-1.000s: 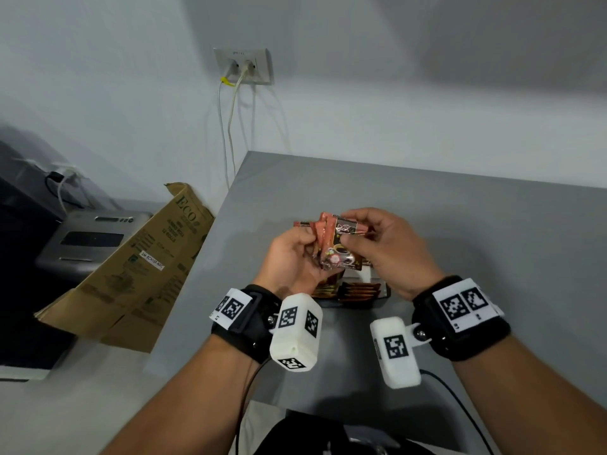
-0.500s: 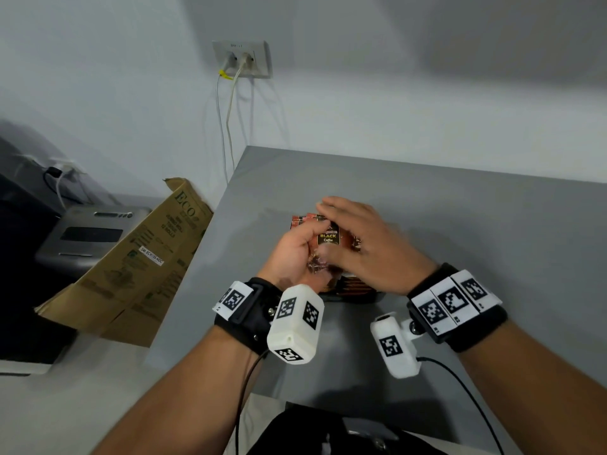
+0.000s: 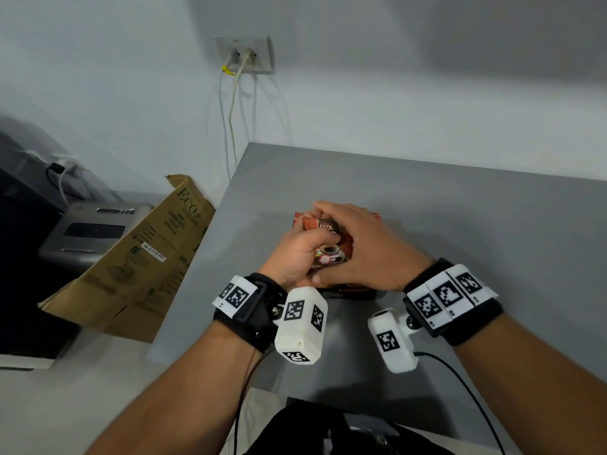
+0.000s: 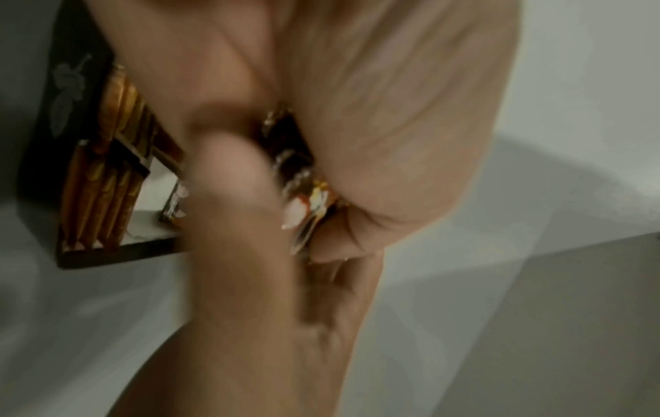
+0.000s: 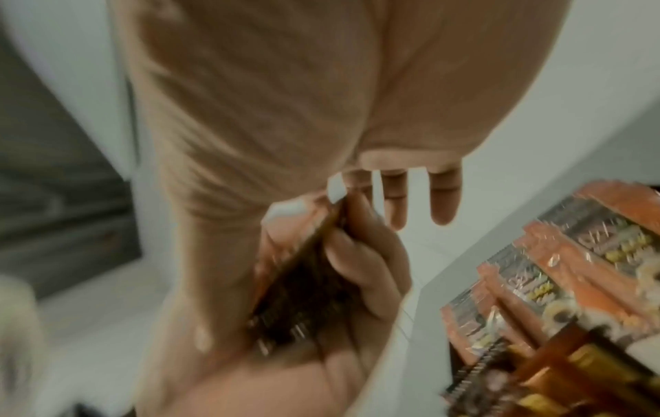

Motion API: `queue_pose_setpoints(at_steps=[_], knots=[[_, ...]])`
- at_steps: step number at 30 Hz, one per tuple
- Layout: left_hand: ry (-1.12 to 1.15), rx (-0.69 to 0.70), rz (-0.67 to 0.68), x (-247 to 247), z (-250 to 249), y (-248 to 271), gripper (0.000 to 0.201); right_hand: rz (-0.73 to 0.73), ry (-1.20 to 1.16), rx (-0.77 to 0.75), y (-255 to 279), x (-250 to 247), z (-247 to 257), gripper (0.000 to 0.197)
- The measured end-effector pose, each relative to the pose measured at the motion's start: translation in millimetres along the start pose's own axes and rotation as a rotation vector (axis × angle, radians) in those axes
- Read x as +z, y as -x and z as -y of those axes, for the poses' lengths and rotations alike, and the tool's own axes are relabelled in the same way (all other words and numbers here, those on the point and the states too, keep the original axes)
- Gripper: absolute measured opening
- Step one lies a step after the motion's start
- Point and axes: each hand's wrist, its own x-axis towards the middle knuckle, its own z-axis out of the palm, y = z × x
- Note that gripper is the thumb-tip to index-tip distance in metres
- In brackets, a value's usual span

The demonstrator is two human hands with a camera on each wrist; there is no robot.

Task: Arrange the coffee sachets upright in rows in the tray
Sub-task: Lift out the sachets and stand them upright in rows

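My left hand (image 3: pixel 305 251) grips a small stack of red-and-black coffee sachets (image 3: pixel 330 254) just above the dark tray (image 3: pixel 348 294). In the right wrist view its fingers (image 5: pixel 360 262) curl round the stack (image 5: pixel 303 285). My right hand (image 3: pixel 358 234) lies across the top of the stack with straight fingers (image 5: pixel 443 197). Both hands hide most of the tray from the head camera. The left wrist view shows the tray wall (image 4: pixel 64 112) with orange sachets (image 4: pixel 100 203) upright inside. More sachets (image 5: pixel 557 268) stand in rows at the right of the right wrist view.
The tray sits on a grey table (image 3: pixel 476 224) whose left edge is close by. A flattened cardboard box (image 3: pixel 138 267) leans against that edge, with a grey device (image 3: pixel 88 231) behind it. Cables hang from a wall socket (image 3: pixel 244 55). Wrist-camera cables trail at the front.
Both hands came down with the stack toward the tray. My right hand went from pinching a sachet to lying flat over the stack.
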Motion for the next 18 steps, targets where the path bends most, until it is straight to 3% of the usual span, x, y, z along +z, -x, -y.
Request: queue_pose_setpoints(at_steps=[2, 4, 6, 10, 15, 18], knots=[[0.001, 0.045, -0.03, -2.7, 0.3, -1.6, 0.06, -0.081, -0.172, 0.1, -1.5, -4.0, -2.2, 0.081], [-0.03, 0.071, -0.03, -5.0, 1.1, -2.6, 0.071, -0.197, -0.345, 0.179, -4.9, -8.0, -6.2, 0.043], [-0.121, 0.11, -0.017, -6.4, 3.2, -3.9, 0.078, -0.235, -0.41, 0.194, -7.3, -10.4, -9.5, 0.022], [-0.261, 0.134, -0.03, -6.2, 2.5, -4.6, 0.073, -0.197, -0.329, 0.16, -9.1, -19.3, -11.0, 0.014], [-0.377, 0.132, -0.227, -22.0, -4.9, -6.8, 0.038, -0.36, -0.113, 0.238, -12.0, -43.6, -40.5, 0.02], [-0.452, 0.141, -0.279, -35.6, -7.6, -8.5, 0.032, -0.315, 0.082, 0.316, -14.5, -40.6, -62.0, 0.016]])
